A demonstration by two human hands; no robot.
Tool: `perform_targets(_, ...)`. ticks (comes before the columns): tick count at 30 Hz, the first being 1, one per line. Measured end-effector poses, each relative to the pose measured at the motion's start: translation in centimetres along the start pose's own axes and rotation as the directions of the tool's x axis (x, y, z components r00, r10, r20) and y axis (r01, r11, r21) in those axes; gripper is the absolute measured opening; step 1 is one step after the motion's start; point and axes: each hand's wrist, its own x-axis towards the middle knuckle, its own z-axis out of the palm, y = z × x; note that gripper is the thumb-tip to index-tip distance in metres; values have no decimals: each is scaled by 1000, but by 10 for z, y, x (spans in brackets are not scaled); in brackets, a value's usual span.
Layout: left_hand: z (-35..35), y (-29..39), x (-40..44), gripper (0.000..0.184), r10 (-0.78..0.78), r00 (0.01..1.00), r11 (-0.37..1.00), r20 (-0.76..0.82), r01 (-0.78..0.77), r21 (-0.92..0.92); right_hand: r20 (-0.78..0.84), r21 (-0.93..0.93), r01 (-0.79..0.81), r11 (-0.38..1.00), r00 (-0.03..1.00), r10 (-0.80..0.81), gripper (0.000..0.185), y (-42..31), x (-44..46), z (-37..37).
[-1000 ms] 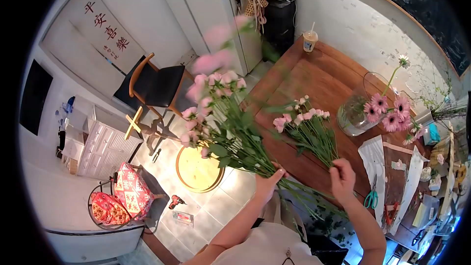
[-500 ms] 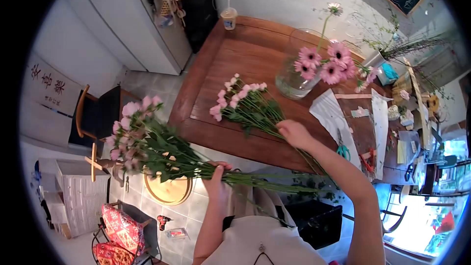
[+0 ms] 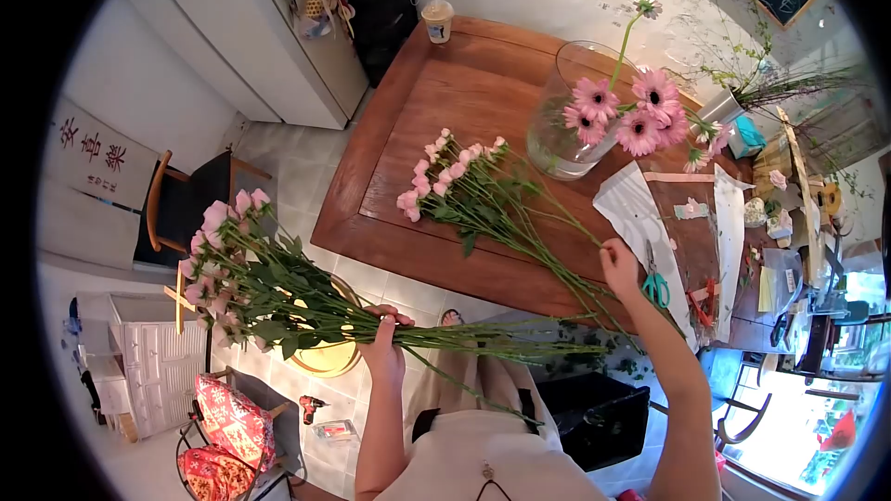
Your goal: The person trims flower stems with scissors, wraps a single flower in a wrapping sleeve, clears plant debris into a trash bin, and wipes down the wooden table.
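My left hand point(image 3: 383, 345) is wrapped round the stems of a large bunch of pink roses point(image 3: 264, 292), held out over the floor in front of the table. Its blooms point left and the long stems stretch right, across my lap. Above the table's right part, my right hand point(image 3: 620, 267) is closed at the end of a thin green stem point(image 3: 577, 224). That stem runs back to a smaller group of pink roses point(image 3: 455, 172) lying on the wooden table point(image 3: 390, 153), their stems reaching past its front edge.
A glass vase point(image 3: 557, 144) with pink gerberas point(image 3: 640, 125) stands farther back on the table. Teal-handled scissors point(image 3: 655, 289) lie right of my right hand, near white paper point(image 3: 631, 213). A drink cup point(image 3: 437, 21) is at the back corner. Below is a black bin point(image 3: 594, 422).
My right hand has moved right, away from the middle of the lying stems, to a stem's end. The bunch in my left hand has shifted slightly left and down in view.
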Motion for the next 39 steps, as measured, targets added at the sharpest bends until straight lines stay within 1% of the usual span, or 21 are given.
perform_targets(1,-1,0,0,19,0,1000,1000,4,0,4,-103,-32,62,998,993,-65,11,-12,0,-10)
perform_targets(4,1,0,0,20,-1,1000,1000,21,1,-4,-141,-140,67,988,986,-87,11,-69,-7,-48)
perform_targets(7,9,-1,0,21,-13,1000,999,25,14,-50,-217,27,150,988,966,-141,11,-108,-13,-68)
perform_targets(8,12,-4,0,22,-31,999,999,24,32,-39,-223,19,219,976,952,-209,13,-109,-14,-70)
perform_targets(11,26,-11,0,26,-72,997,997,-11,72,-14,-203,383,222,897,967,-153,13,-139,-21,-68)
perform_targets(14,39,-16,1,31,-50,997,999,56,50,-5,-66,615,168,770,985,-162,13,-182,-32,-58)
perform_targets(15,44,-16,2,34,-40,996,999,81,40,7,-69,575,283,768,952,-299,13,-189,-31,-52)
perform_targets(16,47,-16,1,37,-42,993,999,113,44,-11,-35,565,316,762,932,-361,14,-201,-33,-48)
perform_targets(19,55,-15,-5,40,-44,986,998,158,51,-38,25,521,421,742,862,-507,16,-236,-41,-35)
perform_targets(21,50,-21,-9,57,-47,974,999,223,51,-10,92,475,461,749,821,-564,16,-240,-44,-15)
perform_targets(23,62,-9,-17,64,15,957,999,290,0,-54,279,430,459,777,751,-598,15,-240,-51,-1)
perform_targets(24,64,-11,-18,65,42,963,999,264,-32,-42,371,459,447,768,689,-623,16,-237,-51,3)
perform_targets(25,68,-8,-22,58,23,980,1000,196,-19,-22,459,490,430,758,612,-644,17,-233,-48,6)
perform_targets(26,62,-9,-22,55,10,983,1000,182,-10,3,540,523,409,748,521,-662,19,-224,-43,8)
perform_targets(27,54,-8,-22,52,-2,986,1000,164,-2,29,626,444,280,851,582,-518,21,-210,-29,8)
perform_targets(29,47,-7,-20,46,2,996,1000,84,-4,24,750,254,3,967,631,-199,25,-165,3,9)
perform_targets(30,42,-6,-18,45,25,998,999,62,-27,28,701,73,147,986,696,-156,26,-126,11,18)
perform_targets(31,38,-4,-17,44,39,998,999,40,-41,36,641,-120,269,955,756,-132,27,-85,18,28)
perform_targets(33,31,2,-16,39,72,997,997,-4,-72,35,547,-286,210,935,837,-21,28,-35,1,36)
perform_targets(36,24,9,-16,39,83,993,994,-79,-77,78,548,-318,253,913,835,-41,22,-10,-17,41)
perform_targets(39,13,9,-17,38,115,989,988,-91,-105,116,470,-190,183,964,880,-75,19,3,-19,47)
